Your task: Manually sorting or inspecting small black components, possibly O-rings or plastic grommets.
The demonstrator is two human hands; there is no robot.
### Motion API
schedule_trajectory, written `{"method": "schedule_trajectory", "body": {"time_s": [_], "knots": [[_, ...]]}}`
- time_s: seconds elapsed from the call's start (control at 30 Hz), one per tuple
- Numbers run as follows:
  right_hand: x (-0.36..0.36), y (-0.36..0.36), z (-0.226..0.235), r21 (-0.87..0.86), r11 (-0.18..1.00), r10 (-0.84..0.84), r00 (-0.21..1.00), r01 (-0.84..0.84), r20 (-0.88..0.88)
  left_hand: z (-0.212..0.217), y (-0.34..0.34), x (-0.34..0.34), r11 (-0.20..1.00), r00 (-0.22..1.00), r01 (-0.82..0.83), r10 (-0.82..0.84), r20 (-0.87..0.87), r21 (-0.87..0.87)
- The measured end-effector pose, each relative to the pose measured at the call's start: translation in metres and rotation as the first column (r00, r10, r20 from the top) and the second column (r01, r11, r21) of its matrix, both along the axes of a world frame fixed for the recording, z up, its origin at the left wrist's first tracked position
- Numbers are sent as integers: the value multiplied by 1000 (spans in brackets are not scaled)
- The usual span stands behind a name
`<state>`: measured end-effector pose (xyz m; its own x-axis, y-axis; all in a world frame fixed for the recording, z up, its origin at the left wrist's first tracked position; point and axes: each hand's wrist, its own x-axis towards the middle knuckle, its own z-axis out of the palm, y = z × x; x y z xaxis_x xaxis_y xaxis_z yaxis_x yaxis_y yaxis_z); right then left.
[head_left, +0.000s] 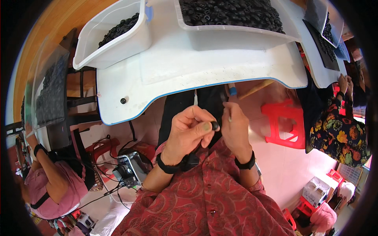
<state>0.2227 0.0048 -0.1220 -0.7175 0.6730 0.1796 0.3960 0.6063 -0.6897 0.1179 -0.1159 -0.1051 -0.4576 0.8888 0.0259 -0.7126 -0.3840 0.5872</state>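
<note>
White table [169, 67] ahead holds tubs of black parts [232, 13]. Below its edge, our left hand [191, 131] pinches small black part [215, 125]; right hand [235, 128] grips thin tool [230, 118] beside it.

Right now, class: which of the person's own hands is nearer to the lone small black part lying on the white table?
Left. The left hand is below and right of the small black part; the right hand lies farther right, beyond the left.

Single head-worn fisheye view, looking steeply down, close on hands [208, 131] at chest height; white table [177, 74] edge above, floor [275, 165] below, rim strongly curved
</note>
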Motion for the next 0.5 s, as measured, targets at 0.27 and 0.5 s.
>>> {"method": "schedule_trajectory", "body": {"time_s": [0.27, 0.5], "knots": [[3, -6, 36, -692, 685, -56, 931, -227, -361, -13, 5, -3, 983, 992, -79, 94, 81, -163], [-3, -15, 15, -417, 881, -22, 859, -225, -511, -14, 8, 3, 961, 986, -138, 156, 55, -240]]}}
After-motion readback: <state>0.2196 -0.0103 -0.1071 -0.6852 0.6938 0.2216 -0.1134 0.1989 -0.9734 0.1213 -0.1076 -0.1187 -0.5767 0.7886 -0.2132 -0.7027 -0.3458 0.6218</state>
